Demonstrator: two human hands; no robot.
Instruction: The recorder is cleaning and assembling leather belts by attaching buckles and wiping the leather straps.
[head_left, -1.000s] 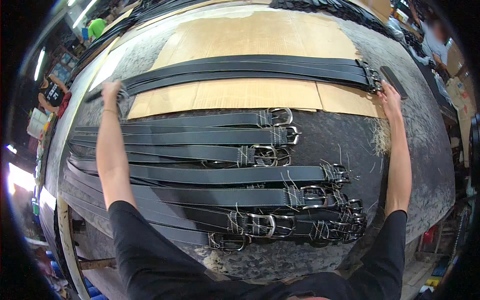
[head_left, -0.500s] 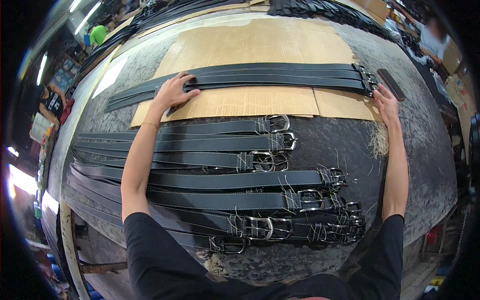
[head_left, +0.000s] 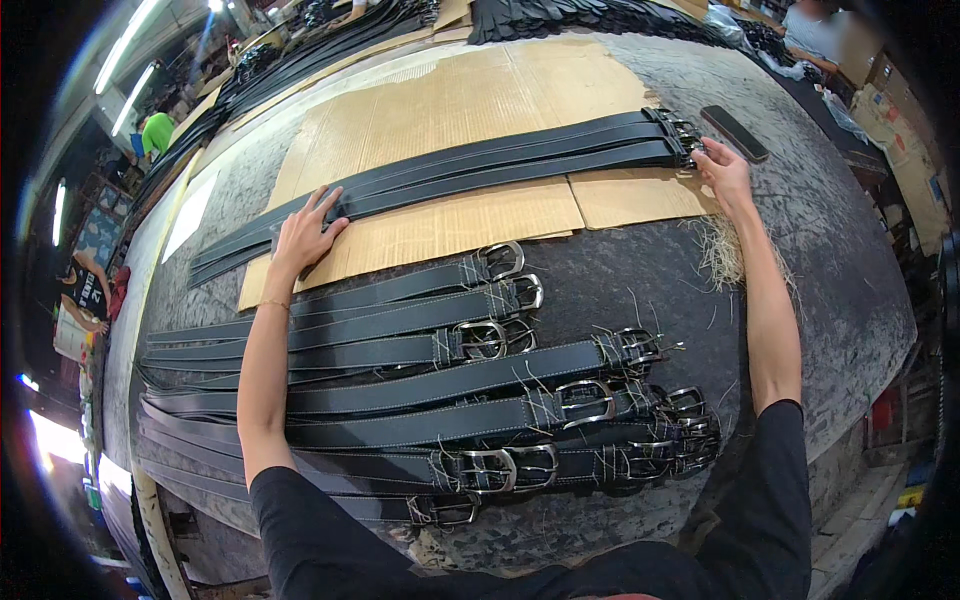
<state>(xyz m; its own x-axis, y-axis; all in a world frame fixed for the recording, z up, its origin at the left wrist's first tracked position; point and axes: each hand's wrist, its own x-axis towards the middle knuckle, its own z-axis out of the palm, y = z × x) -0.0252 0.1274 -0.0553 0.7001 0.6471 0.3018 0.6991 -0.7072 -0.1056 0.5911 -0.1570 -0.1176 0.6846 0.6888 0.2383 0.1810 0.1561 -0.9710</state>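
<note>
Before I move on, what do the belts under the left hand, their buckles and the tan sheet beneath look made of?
Belts: leather or a leather-like synthetic, smooth black with a soft sheen; the look leaves it open.
Buckles: probably metal, silvery and polished, judging by bright glints.
Tan sheet: likely corrugated cardboard, matte, with faint ridges and a ragged far edge.

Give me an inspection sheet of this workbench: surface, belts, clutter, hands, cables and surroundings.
Surface: dark, scuffed tabletop bearing a flat tan cardboard sheet.
Belts: bundle of long black belts with metal buckles lies across the cardboard; looser black belts with pale stitching lie nearer the person.
Clutter: tangle of pale thread; black oblong object beyond the buckles.
Left hand: fingers spread on the bundle.
Right hand: at its buckles; grip unclear.
Cables: nothing seen.
Surroundings: person in a green top, upper left; white tube lights.
</note>
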